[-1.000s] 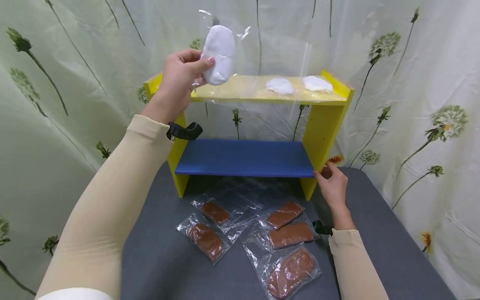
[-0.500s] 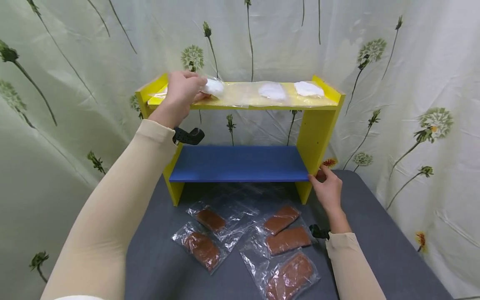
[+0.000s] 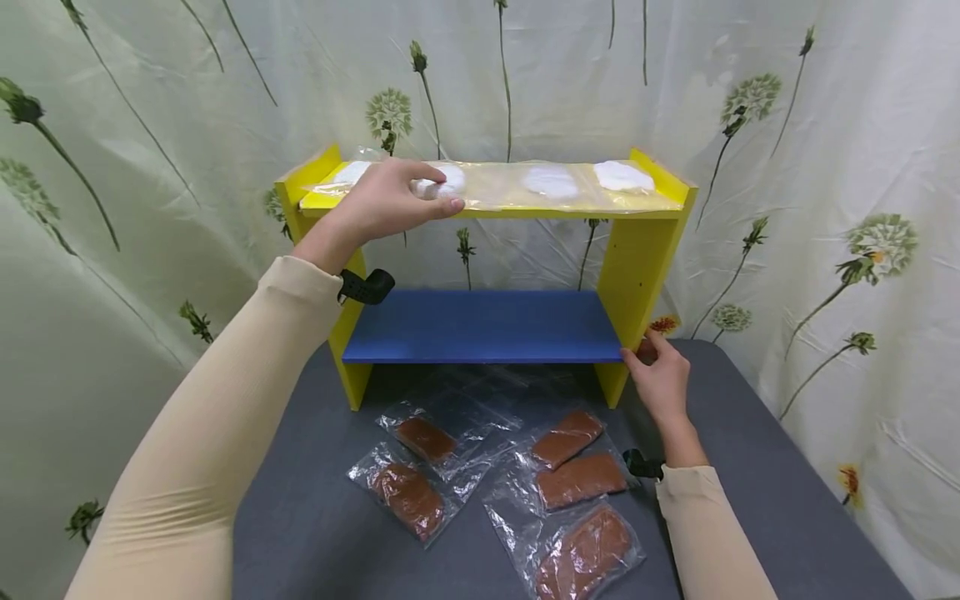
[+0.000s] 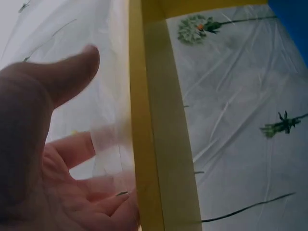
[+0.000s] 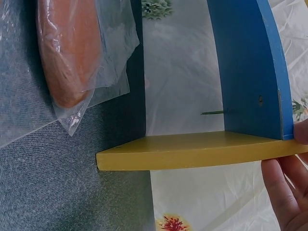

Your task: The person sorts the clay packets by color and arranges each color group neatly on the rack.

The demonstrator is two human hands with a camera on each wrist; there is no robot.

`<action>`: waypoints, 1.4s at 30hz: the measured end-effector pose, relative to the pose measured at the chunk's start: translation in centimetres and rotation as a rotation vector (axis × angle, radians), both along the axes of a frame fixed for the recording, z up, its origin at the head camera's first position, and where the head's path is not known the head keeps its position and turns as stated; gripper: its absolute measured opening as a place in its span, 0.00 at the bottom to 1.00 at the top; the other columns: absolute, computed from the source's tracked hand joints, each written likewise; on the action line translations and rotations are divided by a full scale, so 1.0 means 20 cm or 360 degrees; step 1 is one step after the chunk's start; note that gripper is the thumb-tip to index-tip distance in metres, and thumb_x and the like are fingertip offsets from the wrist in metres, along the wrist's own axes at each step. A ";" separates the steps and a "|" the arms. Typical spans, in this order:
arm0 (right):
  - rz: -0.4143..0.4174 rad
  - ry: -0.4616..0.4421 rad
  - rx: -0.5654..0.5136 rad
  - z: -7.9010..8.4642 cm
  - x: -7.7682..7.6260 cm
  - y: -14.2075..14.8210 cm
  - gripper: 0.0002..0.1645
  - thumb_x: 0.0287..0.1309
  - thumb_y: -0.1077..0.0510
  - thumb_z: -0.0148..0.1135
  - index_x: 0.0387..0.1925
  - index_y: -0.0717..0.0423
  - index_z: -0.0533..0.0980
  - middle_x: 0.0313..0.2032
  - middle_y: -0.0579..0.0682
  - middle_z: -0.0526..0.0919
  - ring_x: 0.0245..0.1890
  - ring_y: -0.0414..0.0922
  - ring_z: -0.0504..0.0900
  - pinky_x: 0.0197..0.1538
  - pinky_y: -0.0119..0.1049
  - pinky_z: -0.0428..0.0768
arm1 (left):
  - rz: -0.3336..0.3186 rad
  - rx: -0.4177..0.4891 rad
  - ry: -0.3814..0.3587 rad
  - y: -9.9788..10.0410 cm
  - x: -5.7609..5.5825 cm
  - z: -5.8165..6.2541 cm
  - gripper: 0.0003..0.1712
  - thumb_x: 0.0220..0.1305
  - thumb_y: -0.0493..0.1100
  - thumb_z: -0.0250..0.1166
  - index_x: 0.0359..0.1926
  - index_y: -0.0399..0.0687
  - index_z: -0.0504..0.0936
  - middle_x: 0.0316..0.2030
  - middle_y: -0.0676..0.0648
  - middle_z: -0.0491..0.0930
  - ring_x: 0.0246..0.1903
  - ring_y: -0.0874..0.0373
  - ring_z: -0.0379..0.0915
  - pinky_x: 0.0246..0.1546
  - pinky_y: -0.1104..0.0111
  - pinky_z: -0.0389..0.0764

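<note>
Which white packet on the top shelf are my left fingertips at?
The second white packet from the left: your left hand has thumb and index finger there. The leftmost packet is partly behind the hand; the third packet and fourth packet lie clear.

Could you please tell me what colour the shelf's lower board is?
The lower board is blue; the head view shows it best.

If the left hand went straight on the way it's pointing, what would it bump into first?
Probably the white packet at the left hand's fingers, on the yellow top shelf; depth is unclear, so they may be touching.
</note>
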State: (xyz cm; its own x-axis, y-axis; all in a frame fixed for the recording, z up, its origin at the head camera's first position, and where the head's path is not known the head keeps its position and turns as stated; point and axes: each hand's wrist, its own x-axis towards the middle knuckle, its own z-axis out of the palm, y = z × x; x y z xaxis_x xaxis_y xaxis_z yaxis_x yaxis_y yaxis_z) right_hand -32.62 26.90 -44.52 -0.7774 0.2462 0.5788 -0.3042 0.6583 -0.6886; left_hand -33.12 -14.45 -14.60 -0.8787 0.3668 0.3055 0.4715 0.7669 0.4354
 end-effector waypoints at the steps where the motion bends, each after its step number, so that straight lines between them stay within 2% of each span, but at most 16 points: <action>1: 0.0002 0.0002 -0.0001 0.00 0.00 0.00 0.27 0.61 0.56 0.71 0.62 0.53 0.79 0.36 0.56 0.87 0.38 0.53 0.83 0.43 0.48 0.79 | -0.0005 -0.0019 0.0018 0.00 -0.01 -0.01 0.40 0.64 0.67 0.64 0.69 0.48 0.75 0.66 0.46 0.73 0.59 0.48 0.71 0.56 0.53 0.73; 6: 0.0010 0.0025 0.0008 0.01 -0.02 0.00 0.26 0.61 0.56 0.71 0.61 0.52 0.79 0.35 0.56 0.86 0.38 0.53 0.82 0.41 0.45 0.76 | 0.0023 -0.0071 0.0085 0.01 -0.03 -0.02 0.38 0.67 0.65 0.62 0.70 0.50 0.74 0.65 0.45 0.74 0.48 0.47 0.74 0.51 0.54 0.73; 15: 0.0021 0.0032 0.0018 0.05 -0.03 0.00 0.25 0.61 0.55 0.71 0.60 0.50 0.80 0.34 0.54 0.86 0.36 0.50 0.82 0.38 0.40 0.75 | 0.0123 -0.0169 0.0091 0.03 -0.05 0.01 0.33 0.73 0.60 0.53 0.74 0.56 0.69 0.71 0.46 0.67 0.66 0.45 0.66 0.62 0.50 0.68; 19: 0.0020 0.0053 0.0020 0.06 -0.03 0.00 0.25 0.61 0.56 0.71 0.60 0.51 0.80 0.34 0.55 0.86 0.36 0.51 0.82 0.41 0.43 0.75 | 0.0160 -0.0189 0.0119 0.03 -0.06 0.01 0.29 0.76 0.55 0.50 0.74 0.58 0.68 0.72 0.46 0.66 0.69 0.45 0.62 0.63 0.50 0.67; 25: 0.0016 0.0019 0.0029 0.05 -0.03 -0.01 0.25 0.62 0.54 0.70 0.61 0.51 0.79 0.34 0.55 0.85 0.36 0.51 0.81 0.39 0.42 0.74 | 0.0215 -0.0117 0.0153 0.04 -0.06 0.00 0.27 0.76 0.51 0.51 0.73 0.59 0.70 0.72 0.46 0.65 0.70 0.46 0.60 0.63 0.51 0.66; 26: 0.0013 0.0013 0.0027 0.04 -0.03 -0.01 0.25 0.62 0.54 0.70 0.61 0.50 0.79 0.35 0.55 0.85 0.36 0.51 0.81 0.39 0.42 0.74 | 0.0218 -0.0092 0.0167 0.04 -0.06 0.00 0.27 0.76 0.50 0.52 0.73 0.58 0.71 0.71 0.47 0.67 0.65 0.46 0.67 0.59 0.53 0.69; 28: 0.0007 0.0004 0.0021 0.03 -0.03 -0.01 0.26 0.63 0.53 0.70 0.62 0.50 0.79 0.35 0.54 0.85 0.36 0.50 0.81 0.39 0.42 0.74 | 0.0218 -0.0030 0.0188 0.04 -0.06 -0.01 0.27 0.75 0.49 0.51 0.72 0.57 0.71 0.70 0.48 0.68 0.64 0.48 0.69 0.55 0.56 0.70; 30: 0.0009 0.0004 0.0009 0.02 -0.02 -0.01 0.26 0.62 0.53 0.70 0.61 0.50 0.79 0.35 0.54 0.85 0.36 0.50 0.81 0.40 0.43 0.75 | 0.0237 0.0049 0.0204 0.05 -0.05 -0.02 0.27 0.75 0.48 0.52 0.72 0.57 0.71 0.69 0.50 0.70 0.46 0.50 0.77 0.44 0.60 0.72; 31: 0.0007 0.0003 0.0007 0.02 -0.02 0.00 0.26 0.62 0.53 0.70 0.61 0.50 0.79 0.35 0.54 0.85 0.36 0.50 0.81 0.40 0.43 0.75 | 0.0249 0.0087 0.0221 0.05 -0.05 -0.03 0.27 0.74 0.47 0.52 0.72 0.57 0.71 0.69 0.51 0.71 0.37 0.49 0.75 0.39 0.61 0.71; 32: 0.0004 -0.0001 0.0008 0.02 -0.02 0.00 0.26 0.62 0.53 0.70 0.61 0.50 0.79 0.35 0.54 0.85 0.36 0.50 0.81 0.40 0.43 0.75 | 0.0264 0.0114 0.0244 0.05 -0.05 -0.03 0.27 0.74 0.47 0.53 0.72 0.58 0.71 0.68 0.52 0.71 0.38 0.50 0.76 0.39 0.62 0.71; 33: 0.0004 -0.0007 0.0010 0.01 -0.02 0.00 0.26 0.62 0.53 0.70 0.62 0.50 0.79 0.35 0.54 0.85 0.36 0.50 0.81 0.40 0.42 0.75 | 0.0284 0.0138 0.0269 0.04 -0.04 -0.03 0.27 0.74 0.47 0.53 0.72 0.58 0.72 0.68 0.53 0.72 0.44 0.53 0.78 0.41 0.64 0.71; 35: 0.0005 -0.0018 0.0020 0.01 -0.01 0.00 0.26 0.62 0.53 0.70 0.62 0.51 0.79 0.35 0.55 0.85 0.37 0.51 0.81 0.40 0.42 0.75 | 0.0323 0.0190 0.0322 0.04 -0.03 -0.04 0.27 0.73 0.45 0.53 0.71 0.60 0.73 0.67 0.54 0.73 0.29 0.47 0.73 0.30 0.65 0.69; 37: 0.0000 -0.0030 0.0025 0.01 -0.01 0.00 0.26 0.63 0.53 0.70 0.62 0.51 0.79 0.35 0.54 0.85 0.37 0.50 0.81 0.39 0.41 0.75 | 0.0340 0.0230 0.0388 0.03 -0.01 -0.04 0.26 0.73 0.45 0.53 0.70 0.60 0.74 0.67 0.55 0.73 0.43 0.50 0.79 0.27 0.67 0.67; 38: -0.0001 -0.0034 0.0022 0.01 -0.01 0.00 0.26 0.62 0.53 0.70 0.62 0.51 0.79 0.35 0.54 0.85 0.37 0.50 0.81 0.39 0.40 0.75 | 0.0345 0.0255 0.0419 0.02 0.00 -0.05 0.26 0.73 0.44 0.52 0.70 0.60 0.75 0.66 0.56 0.74 0.50 0.53 0.78 0.25 0.68 0.66; 40: -0.0004 -0.0037 0.0021 0.00 0.00 0.00 0.26 0.63 0.53 0.70 0.61 0.51 0.79 0.35 0.54 0.85 0.37 0.49 0.81 0.38 0.39 0.74 | 0.0338 0.0330 0.0454 0.01 0.02 -0.05 0.26 0.73 0.44 0.53 0.69 0.61 0.76 0.65 0.56 0.75 0.47 0.53 0.78 0.21 0.66 0.61; 42: -0.0004 -0.0038 0.0020 0.00 0.00 0.00 0.26 0.62 0.54 0.70 0.61 0.52 0.79 0.35 0.54 0.85 0.36 0.49 0.81 0.37 0.39 0.74 | 0.0336 0.0406 0.0484 0.00 0.04 -0.06 0.25 0.72 0.44 0.53 0.68 0.61 0.77 0.64 0.57 0.76 0.60 0.58 0.72 0.29 0.69 0.70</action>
